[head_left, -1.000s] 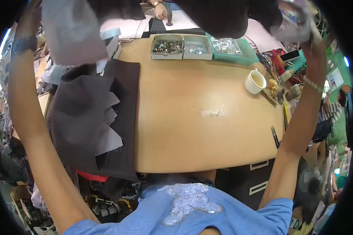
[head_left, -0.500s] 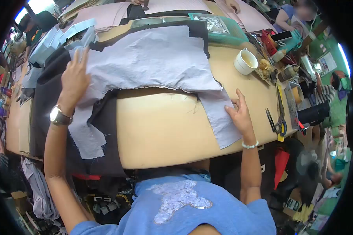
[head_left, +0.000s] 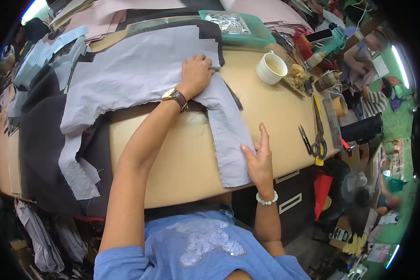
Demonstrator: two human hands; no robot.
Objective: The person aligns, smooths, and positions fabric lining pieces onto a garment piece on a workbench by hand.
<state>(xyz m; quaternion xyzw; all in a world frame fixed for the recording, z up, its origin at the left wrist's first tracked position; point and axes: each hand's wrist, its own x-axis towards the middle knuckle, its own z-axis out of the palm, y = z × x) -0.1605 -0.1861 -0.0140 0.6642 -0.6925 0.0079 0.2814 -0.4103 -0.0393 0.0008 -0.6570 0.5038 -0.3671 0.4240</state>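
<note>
A light grey fabric piece [head_left: 135,65] lies over dark fabric [head_left: 42,144] on the wooden table [head_left: 172,172]. My left hand [head_left: 196,75], with a watch on its wrist, rests on the grey fabric near its upper right part, its fingers bent and pressed together at a fold. What its fingertips grip, if anything, is hidden. Beside the fabric's right strip, near the table's front edge, my right hand [head_left: 260,161] has its thumb and fingers apart, the thumb touching the strip's edge.
A white cup [head_left: 271,68] of liquid stands to the right, near scissors [head_left: 318,133] and thread snips [head_left: 305,139]. A green tray [head_left: 261,35] with a plastic bag is at the back. Bottles, a phone and a red basket crowd the back right corner. Another person sits beyond.
The grey fabric, first held up, came down onto the table. Since then my left hand has moved right across it, its fingers drawing together. My right hand remains by the strip.
</note>
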